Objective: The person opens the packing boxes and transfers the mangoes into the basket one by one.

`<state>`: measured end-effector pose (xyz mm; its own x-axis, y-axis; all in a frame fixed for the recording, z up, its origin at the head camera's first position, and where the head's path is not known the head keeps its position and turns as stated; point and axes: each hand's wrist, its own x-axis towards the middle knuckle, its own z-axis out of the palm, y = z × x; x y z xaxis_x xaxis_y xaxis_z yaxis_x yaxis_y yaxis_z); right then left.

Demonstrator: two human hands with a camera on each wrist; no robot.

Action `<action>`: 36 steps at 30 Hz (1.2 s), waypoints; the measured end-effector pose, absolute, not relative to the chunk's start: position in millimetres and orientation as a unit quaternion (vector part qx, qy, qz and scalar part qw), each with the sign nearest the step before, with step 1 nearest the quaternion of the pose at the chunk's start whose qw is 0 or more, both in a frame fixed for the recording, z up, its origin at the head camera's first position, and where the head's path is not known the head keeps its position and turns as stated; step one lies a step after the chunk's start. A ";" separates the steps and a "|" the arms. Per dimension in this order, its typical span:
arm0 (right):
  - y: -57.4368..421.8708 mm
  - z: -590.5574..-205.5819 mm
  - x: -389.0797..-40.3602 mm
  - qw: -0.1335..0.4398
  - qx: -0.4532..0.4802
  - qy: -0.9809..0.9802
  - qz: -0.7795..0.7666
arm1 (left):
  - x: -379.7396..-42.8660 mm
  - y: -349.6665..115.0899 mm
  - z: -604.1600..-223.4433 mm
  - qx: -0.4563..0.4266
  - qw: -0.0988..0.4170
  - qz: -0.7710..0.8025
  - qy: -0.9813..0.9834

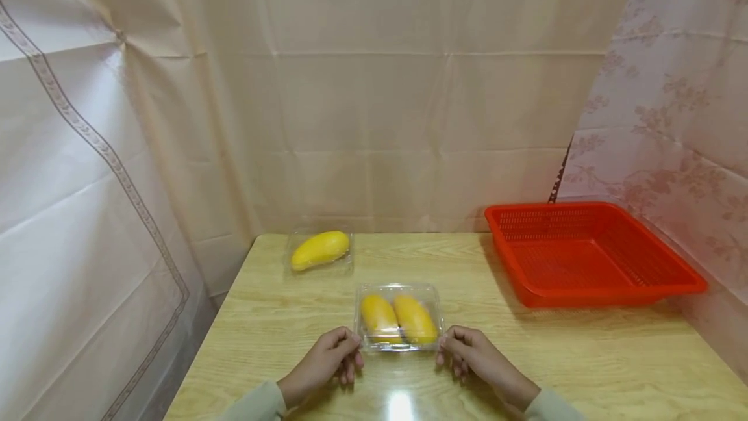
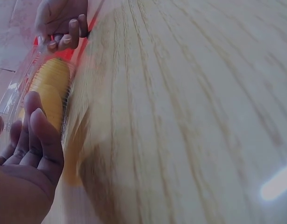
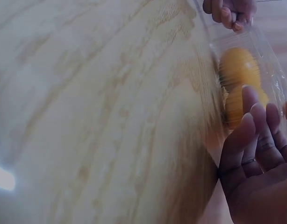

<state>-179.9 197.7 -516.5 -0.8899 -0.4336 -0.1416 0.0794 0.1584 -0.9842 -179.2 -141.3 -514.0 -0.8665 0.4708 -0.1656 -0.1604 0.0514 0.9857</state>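
Observation:
A clear plastic clamshell box [image 1: 400,347] holding two yellow mangoes [image 1: 415,318] is in the middle of the head view, low over the table. At its near left corner my left hand [image 1: 330,357] pinches the edge between thumb and fingers. My right hand [image 1: 480,357] does the same at the near right corner. In the left wrist view, the mangoes [image 2: 51,84] show through the box wall beside the left fingers [image 2: 45,128]. The right wrist view has the right fingers [image 3: 240,135] along the other end of the box.
Farther back on the left, another yellow mango [image 1: 320,250] lies in a clear plastic container [image 1: 345,266]. A red plastic basket [image 1: 584,297] stands at the right on the wooden table [image 1: 263,317]. Cloth curtains [image 1: 374,96] hang behind and on both sides.

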 end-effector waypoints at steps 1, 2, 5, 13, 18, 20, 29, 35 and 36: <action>197.8 -516.9 -179.9 0.196 -0.126 0.737 -0.634 | -179.3 -141.3 -514.0 0.114 0.233 0.680 0.686; 197.9 -517.1 -179.8 0.190 -0.130 0.742 -0.629 | -179.4 -141.3 -514.3 0.115 0.232 0.681 0.685; 197.8 -516.7 -178.6 0.173 -0.127 0.759 -0.615 | -179.5 -142.1 -515.5 0.123 0.230 0.686 0.679; 198.4 -507.1 -177.3 0.117 -0.160 0.830 -0.521 | -178.0 -144.3 -517.5 0.143 0.237 0.702 0.656; 193.5 -499.2 -176.8 0.065 -0.234 0.851 -0.466 | -176.8 -143.0 -515.8 0.132 0.233 0.704 0.658; 189.4 -496.0 -174.7 0.039 -0.258 0.859 -0.441 | -176.2 -142.2 -515.3 0.129 0.232 0.705 0.658; 168.2 -481.1 -167.1 -0.053 -0.323 0.876 -0.353 | -176.6 -139.4 -519.8 0.124 0.230 0.713 0.650; 148.1 -473.7 -170.7 -0.049 -0.333 0.870 -0.360 | -177.1 -140.5 -518.6 0.105 0.221 0.712 0.659; 144.3 -472.8 -171.4 -0.051 -0.333 0.870 -0.359 | -177.2 -140.6 -518.1 0.101 0.219 0.712 0.659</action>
